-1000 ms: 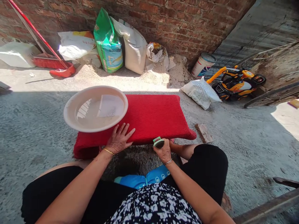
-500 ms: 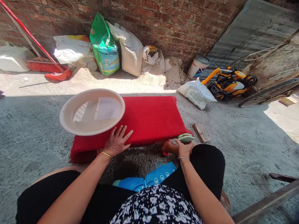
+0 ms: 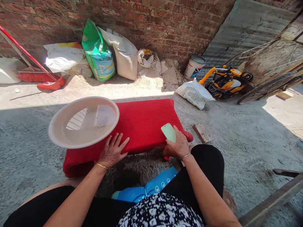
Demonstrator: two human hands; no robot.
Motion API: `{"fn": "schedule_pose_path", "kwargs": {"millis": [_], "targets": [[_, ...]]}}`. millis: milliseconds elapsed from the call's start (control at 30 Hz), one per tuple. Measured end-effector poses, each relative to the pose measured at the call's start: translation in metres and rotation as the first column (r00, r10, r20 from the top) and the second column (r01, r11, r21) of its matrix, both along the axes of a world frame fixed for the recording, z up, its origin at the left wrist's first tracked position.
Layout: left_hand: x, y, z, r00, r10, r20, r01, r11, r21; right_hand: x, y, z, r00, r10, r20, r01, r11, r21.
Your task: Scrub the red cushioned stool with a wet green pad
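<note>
A red, thick-pile cloth (image 3: 144, 121) covers a low bench and hangs over its near edge. My left hand (image 3: 113, 149) lies flat on the cloth's near side, fingers spread, close beside the basin. My right hand (image 3: 178, 143) grips a pale green scrub brush (image 3: 169, 132), its smooth back facing up over the right part of the cloth. The bristles underneath are hidden, so I cannot tell how firmly they touch. On the left end of the cloth stands a wide pale basin (image 3: 55, 132) of water, its left side jutting past the bench.
Against the brick wall are a green bag (image 3: 99, 56), a white sack (image 3: 126, 53) and a paint bucket (image 3: 194, 66). A red dustpan (image 3: 52, 82) is at left, a toy excavator (image 3: 227, 82) at right. A brick (image 3: 202, 133) lies right of the bench.
My right hand has brought the brush from the cloth's right front corner leftward and up onto its top, turning its back upward. My left hand stays on the cloth. The whole view has shifted slightly.
</note>
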State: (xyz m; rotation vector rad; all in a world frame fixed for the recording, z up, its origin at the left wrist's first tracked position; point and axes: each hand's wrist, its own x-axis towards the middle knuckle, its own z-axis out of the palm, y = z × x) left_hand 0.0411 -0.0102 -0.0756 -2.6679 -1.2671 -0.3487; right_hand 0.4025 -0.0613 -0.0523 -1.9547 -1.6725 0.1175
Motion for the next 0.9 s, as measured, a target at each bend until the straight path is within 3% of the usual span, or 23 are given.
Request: {"fn": "schedule_pose_path", "kwargs": {"millis": [67, 133, 200, 333, 400, 500, 567, 667, 733, 800, 900], "targets": [[0.000, 0.000, 0.000, 1.000, -0.002, -0.007, 0.003, 1.000, 0.009, 0.000, 0.005, -0.003, 0.995, 0.030, 0.093, -0.026, 0.998, -0.049], [0.000, 0.000, 0.000, 1.000, -0.005, -0.010, 0.005, 1.000, 0.011, 0.016, 0.006, -0.008, 0.993, -0.044, 0.109, 0.053, 0.995, -0.079], [0.000, 0.000, 0.000, 1.000, -0.005, 0.000, 0.005, 1.000, 0.005, 0.043, 0.003, -0.011, 0.974, -0.204, 0.094, 0.213, 0.972, -0.098], [0.002, -0.001, 0.002, 0.999, 0.001, 0.034, -0.001, 1.000, -0.008, 0.085, -0.007, -0.011, 0.845, -0.534, 0.040, 0.535, 0.844, -0.031], [0.002, -0.001, 0.002, 0.999, 0.002, 0.032, -0.002, 1.000, -0.012, 0.084, -0.009, -0.010, 0.857, -0.515, -0.008, 0.514, 0.856, 0.057], [0.001, -0.001, 0.003, 1.000, 0.004, 0.008, -0.004, 1.000, -0.008, 0.065, -0.010, -0.015, 0.958, -0.286, -0.014, 0.286, 0.949, 0.132], [0.001, -0.001, 0.002, 1.000, 0.004, -0.006, -0.004, 1.000, 0.000, 0.057, -0.010, -0.020, 0.982, -0.186, 0.012, 0.184, 0.976, 0.115], [0.000, 0.000, -0.001, 1.000, 0.003, -0.005, -0.003, 1.000, 0.012, 0.068, -0.012, -0.026, 0.948, -0.318, -0.002, 0.317, 0.945, 0.082], [-0.001, 0.000, -0.002, 1.000, 0.001, 0.009, -0.001, 1.000, 0.009, 0.084, -0.014, -0.027, 0.865, -0.499, -0.047, 0.501, 0.860, 0.093], [0.000, 0.001, -0.003, 1.000, -0.002, 0.027, 0.002, 1.000, -0.001, 0.094, -0.011, -0.025, 0.814, -0.574, -0.092, 0.581, 0.805, 0.121], [0.001, 0.000, 0.000, 0.999, 0.005, 0.033, -0.004, 1.000, -0.015, 0.085, 0.003, -0.019, 0.886, -0.456, -0.091, 0.464, 0.871, 0.158]]}}
